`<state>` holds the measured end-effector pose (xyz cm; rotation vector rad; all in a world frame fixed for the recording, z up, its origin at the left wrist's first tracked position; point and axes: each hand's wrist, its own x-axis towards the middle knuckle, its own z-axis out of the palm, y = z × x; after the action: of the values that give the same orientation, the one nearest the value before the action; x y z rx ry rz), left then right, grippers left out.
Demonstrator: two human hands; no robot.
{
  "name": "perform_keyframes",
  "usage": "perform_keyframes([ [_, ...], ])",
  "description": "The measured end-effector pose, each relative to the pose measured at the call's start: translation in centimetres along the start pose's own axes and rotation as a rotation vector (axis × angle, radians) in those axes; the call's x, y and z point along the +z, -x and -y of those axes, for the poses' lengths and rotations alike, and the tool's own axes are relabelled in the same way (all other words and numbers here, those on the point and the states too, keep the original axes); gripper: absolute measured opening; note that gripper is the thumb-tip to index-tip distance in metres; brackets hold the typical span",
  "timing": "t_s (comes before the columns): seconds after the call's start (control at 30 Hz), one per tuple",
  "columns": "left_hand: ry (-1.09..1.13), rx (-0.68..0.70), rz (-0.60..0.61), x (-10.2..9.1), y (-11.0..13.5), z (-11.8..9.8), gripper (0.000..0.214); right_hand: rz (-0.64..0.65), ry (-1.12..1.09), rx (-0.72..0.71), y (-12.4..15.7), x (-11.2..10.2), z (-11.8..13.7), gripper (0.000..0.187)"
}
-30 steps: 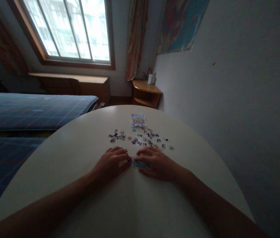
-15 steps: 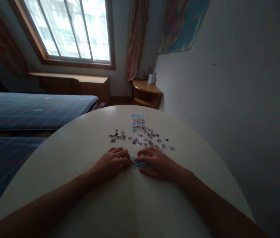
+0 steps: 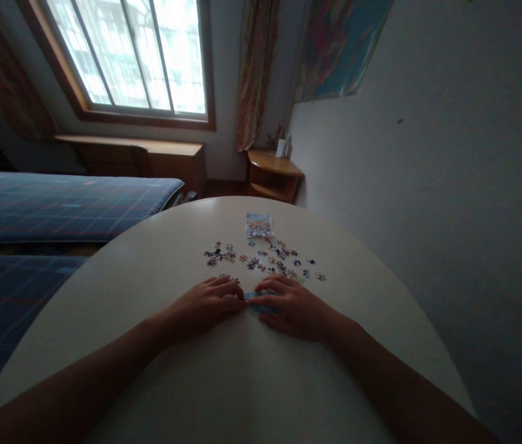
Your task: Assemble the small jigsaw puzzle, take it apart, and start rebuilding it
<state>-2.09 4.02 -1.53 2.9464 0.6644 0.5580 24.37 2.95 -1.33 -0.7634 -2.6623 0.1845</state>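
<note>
A small blue section of joined jigsaw pieces (image 3: pixel 262 303) lies flat on the round white table, partly covered by my fingers. At its left edge, my left hand (image 3: pixel 217 303) has thumb and forefinger pinched together on what looks like a jigsaw piece, mostly hidden by the fingertips. My right hand (image 3: pixel 291 306) rests over the section's right side with its fingers spread, the fingertips touching it. Just beyond both hands lie several loose jigsaw pieces (image 3: pixel 252 263), scattered in dark and mixed colours.
Behind the loose pieces is a small printed picture sheet (image 3: pixel 259 226). The round table (image 3: pixel 150 271) has a blue plaid mattress (image 3: pixel 66 206) to its left and a white wall (image 3: pixel 404 185) to its right. A wooden corner shelf (image 3: pixel 274 163) stands past the far edge.
Both hands stay almost in place at the blue section. My left fingertips have shifted very slightly; the loose pieces and the picture sheet look unchanged.
</note>
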Motion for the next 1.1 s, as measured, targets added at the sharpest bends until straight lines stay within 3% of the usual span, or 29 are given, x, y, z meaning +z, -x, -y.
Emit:
perform_keyframes([
  [0.2,0.011,-0.111,-0.111,0.6,0.4,0.8,0.012,-0.020,0.008,-0.003,-0.3,0.0,0.5,0.028],
  [0.37,0.036,-0.057,-0.081,0.5,0.3,0.6,0.015,-0.011,-0.010,0.009,-0.4,-0.1,0.8,0.038],
  [0.63,0.016,-0.031,-0.032,0.2,0.3,0.5,0.017,0.003,0.047,0.000,-0.1,0.0,0.8,0.029],
  [0.83,-0.002,-0.033,-0.076,0.0,0.5,0.7,0.020,0.032,0.037,0.011,-0.3,-0.2,1.0,0.030],
  [0.9,-0.029,-0.112,-0.155,-0.3,0.7,1.4,0.017,0.049,0.028,0.014,-0.3,-0.4,1.0,0.032],
  [1.0,-0.121,-0.364,-0.313,-0.7,1.2,3.2,0.017,0.072,0.023,0.018,-0.2,-0.7,1.1,0.034],
  [1.1,-0.138,-0.551,-0.318,-0.6,1.8,4.9,0.019,0.072,0.019,0.014,-0.3,-0.6,1.1,0.035],
])
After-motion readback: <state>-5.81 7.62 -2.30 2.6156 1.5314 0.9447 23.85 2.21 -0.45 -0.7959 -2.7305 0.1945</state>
